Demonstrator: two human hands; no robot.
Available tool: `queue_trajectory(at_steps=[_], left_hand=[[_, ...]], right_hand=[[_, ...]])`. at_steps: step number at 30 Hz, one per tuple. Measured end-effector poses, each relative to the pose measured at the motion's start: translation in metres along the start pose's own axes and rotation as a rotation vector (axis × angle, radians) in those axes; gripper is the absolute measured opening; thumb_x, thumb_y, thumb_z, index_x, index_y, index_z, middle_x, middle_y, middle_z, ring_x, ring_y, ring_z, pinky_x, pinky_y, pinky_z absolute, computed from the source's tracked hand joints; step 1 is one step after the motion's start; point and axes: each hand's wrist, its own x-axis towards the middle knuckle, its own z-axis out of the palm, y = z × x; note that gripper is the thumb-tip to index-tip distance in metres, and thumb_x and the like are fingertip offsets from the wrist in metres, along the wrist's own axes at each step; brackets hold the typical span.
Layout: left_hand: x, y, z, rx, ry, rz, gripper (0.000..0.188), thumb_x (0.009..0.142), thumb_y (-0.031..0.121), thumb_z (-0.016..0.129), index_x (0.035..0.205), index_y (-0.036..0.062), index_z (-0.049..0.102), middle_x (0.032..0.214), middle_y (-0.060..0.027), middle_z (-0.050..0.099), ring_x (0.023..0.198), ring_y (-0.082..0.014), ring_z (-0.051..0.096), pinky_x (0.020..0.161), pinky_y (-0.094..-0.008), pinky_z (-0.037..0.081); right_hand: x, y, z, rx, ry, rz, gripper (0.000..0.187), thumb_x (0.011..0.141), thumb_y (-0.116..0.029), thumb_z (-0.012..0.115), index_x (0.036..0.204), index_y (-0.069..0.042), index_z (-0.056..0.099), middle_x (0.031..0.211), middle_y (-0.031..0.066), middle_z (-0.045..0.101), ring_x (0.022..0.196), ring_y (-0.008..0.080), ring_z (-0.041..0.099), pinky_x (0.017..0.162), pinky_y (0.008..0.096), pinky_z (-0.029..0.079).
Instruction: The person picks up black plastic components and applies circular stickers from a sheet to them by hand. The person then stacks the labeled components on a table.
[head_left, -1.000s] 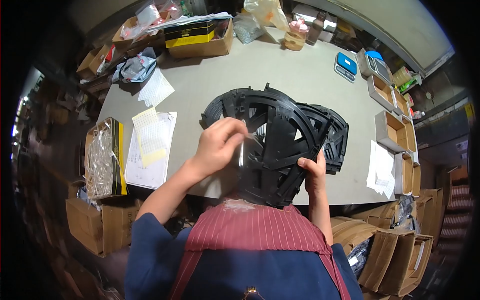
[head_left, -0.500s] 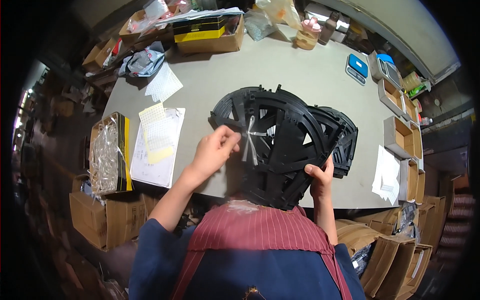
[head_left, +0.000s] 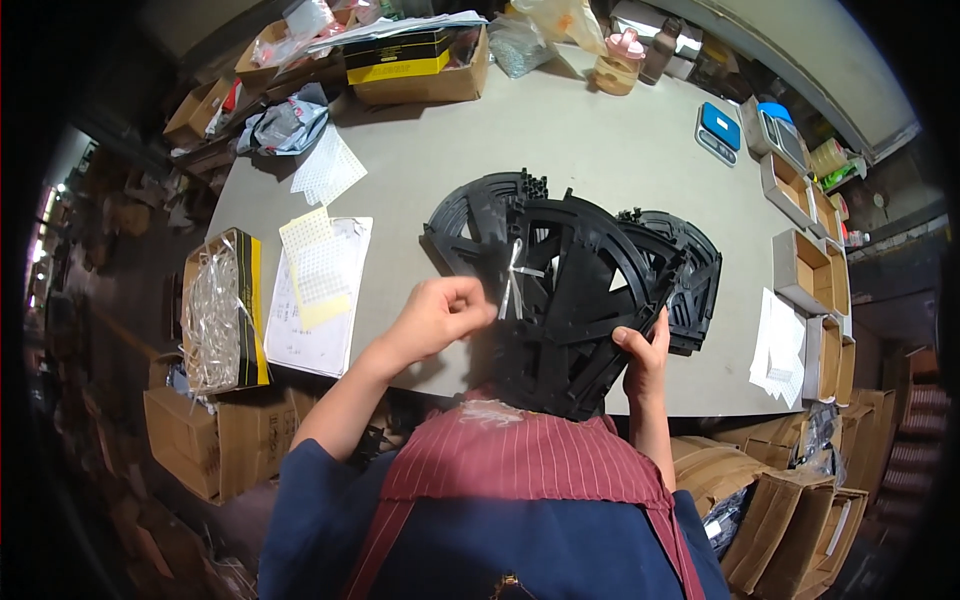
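Note:
A large black round plastic frame (head_left: 580, 300) with spokes stands tilted against my chest at the table's near edge. My right hand (head_left: 640, 355) grips its lower right rim. My left hand (head_left: 440, 312) is closed at the frame's left side, pinching a small clear plastic bag (head_left: 513, 280) that lies against the spokes. More black frames (head_left: 690, 270) lie stacked flat on the grey table (head_left: 560, 140) behind it.
Left of me lie papers with yellow label sheets (head_left: 315, 275) and a box of clear bags (head_left: 215, 310). Cardboard boxes (head_left: 420, 65) stand at the far edge, a blue scale (head_left: 718, 125) at far right, small open boxes (head_left: 805, 270) and white sheets (head_left: 780, 345) on the right.
My left hand has pulled back left and down from the frame's centre, drawing the clear bag with it. The frame has tipped a little more upright in my right hand.

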Motion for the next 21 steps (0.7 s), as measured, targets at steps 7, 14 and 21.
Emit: queue_trajectory(at_steps=[7, 14, 21], left_hand=[[0.01, -0.002, 0.004, 0.567, 0.093, 0.118, 0.031, 0.092, 0.026, 0.071, 0.075, 0.0026, 0.06, 0.061, 0.001, 0.056, 0.055, -0.0047, 0.049, 0.051, -0.0252, 0.04], [-0.041, 0.034, -0.018, -0.734, -0.257, 0.266, 0.029, 0.081, 0.014, 0.063, 0.06, 0.0045, 0.046, 0.049, -0.0034, 0.043, 0.043, -0.0088, 0.035, 0.046, -0.0296, 0.028], [-0.041, 0.054, -0.053, -1.169, -0.028, 0.541, 0.033, 0.085, 0.011, 0.056, 0.057, 0.0127, 0.04, 0.039, 0.0024, 0.04, 0.035, -0.0107, 0.032, 0.041, -0.0265, 0.029]], right_hand=[[-0.001, -0.004, 0.011, 0.006, -0.03, -0.082, 0.075, 0.064, -0.009, 0.069, 0.135, 0.0, 0.047, 0.114, 0.0086, 0.062, 0.101, 0.0194, 0.061, 0.094, 0.0292, 0.045], [0.006, 0.012, -0.009, 0.065, -0.01, 0.07, 0.07, 0.061, -0.011, 0.069, 0.128, 0.0, 0.052, 0.11, 0.0084, 0.064, 0.098, 0.0196, 0.062, 0.09, 0.0298, 0.047], [0.0, 0.011, -0.001, 0.245, -0.066, 0.06, 0.075, 0.057, -0.011, 0.07, 0.129, 0.001, 0.052, 0.111, 0.0089, 0.065, 0.1, 0.022, 0.064, 0.093, 0.0311, 0.048]])
